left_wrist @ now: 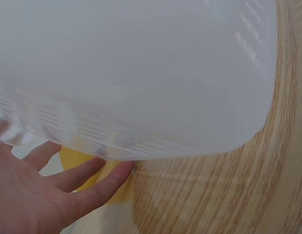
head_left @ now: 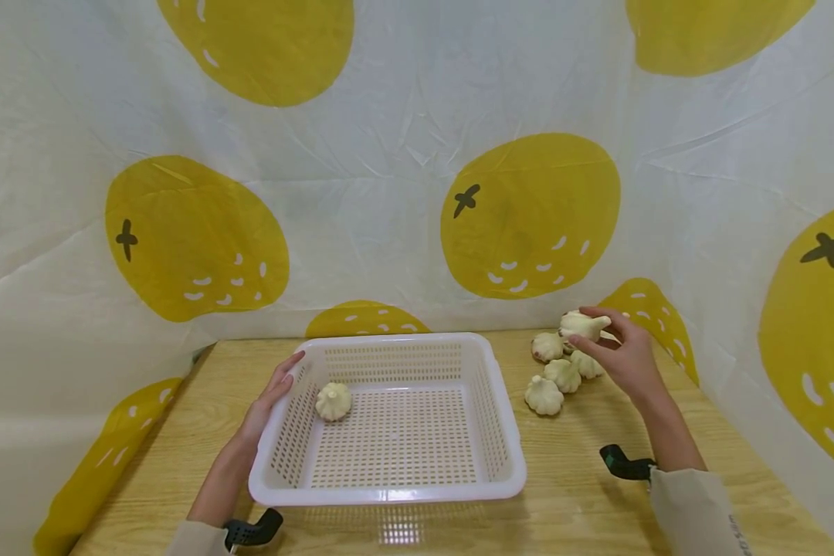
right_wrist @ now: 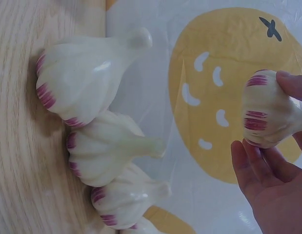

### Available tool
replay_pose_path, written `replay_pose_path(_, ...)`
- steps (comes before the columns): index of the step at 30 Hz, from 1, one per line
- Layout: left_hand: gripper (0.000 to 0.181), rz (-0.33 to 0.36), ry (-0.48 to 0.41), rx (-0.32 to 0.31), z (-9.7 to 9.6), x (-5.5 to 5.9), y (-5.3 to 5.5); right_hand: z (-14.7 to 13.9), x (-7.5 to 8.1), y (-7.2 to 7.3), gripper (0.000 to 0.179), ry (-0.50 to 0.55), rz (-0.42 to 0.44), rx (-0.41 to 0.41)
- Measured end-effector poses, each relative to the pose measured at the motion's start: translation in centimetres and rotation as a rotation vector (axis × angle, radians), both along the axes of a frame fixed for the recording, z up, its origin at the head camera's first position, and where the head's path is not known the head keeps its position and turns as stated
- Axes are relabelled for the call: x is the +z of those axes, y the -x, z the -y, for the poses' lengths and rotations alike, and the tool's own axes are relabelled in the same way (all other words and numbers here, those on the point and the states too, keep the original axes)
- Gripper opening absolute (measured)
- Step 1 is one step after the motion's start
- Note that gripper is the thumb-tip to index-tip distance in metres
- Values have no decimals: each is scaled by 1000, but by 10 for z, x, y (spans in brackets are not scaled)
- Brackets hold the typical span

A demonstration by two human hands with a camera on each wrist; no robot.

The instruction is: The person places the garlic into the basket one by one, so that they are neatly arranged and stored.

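Observation:
My right hand [head_left: 625, 351] pinches a garlic bulb [head_left: 581, 327] between thumb and fingers, raised above the other bulbs. Purple streaks mark the base of this held bulb [right_wrist: 263, 109] in the right wrist view. Several more garlic bulbs [head_left: 544, 395] lie grouped on the table below it, right of a white plastic basket [head_left: 389, 494]. One garlic bulb [head_left: 333, 401] sits inside that basket, by its left wall. At the basket's left side rests my left hand [head_left: 267, 401]; the left wrist view shows its extended fingers [left_wrist: 107, 187] against the outer wall.
The wooden table [head_left: 577, 502] ends at a hanging white cloth [head_left: 389, 232] printed with large yellow fruit, which encloses the back and sides. A black wrist mount [head_left: 625, 463] juts from the right sleeve, another mount [head_left: 253, 531] from the left.

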State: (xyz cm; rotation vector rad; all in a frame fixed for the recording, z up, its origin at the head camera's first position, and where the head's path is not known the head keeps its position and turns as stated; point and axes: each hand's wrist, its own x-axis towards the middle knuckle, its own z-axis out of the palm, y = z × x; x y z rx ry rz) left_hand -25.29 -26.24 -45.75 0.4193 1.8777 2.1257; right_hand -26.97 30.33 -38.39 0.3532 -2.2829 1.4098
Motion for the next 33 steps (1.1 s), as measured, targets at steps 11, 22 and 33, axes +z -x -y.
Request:
replay_pose_path(11,55,-13,-1,-3,0,0,0,6,8,-4,47,-21,4,58)
replay_pose_path(22,55,-13,5,-3,0,-1,1,17,11,-8,48,-14,23,103)
replay_pose_path(33,55,-37,6,-21,4,-2,0,28,12,-12,49,11,104,137)
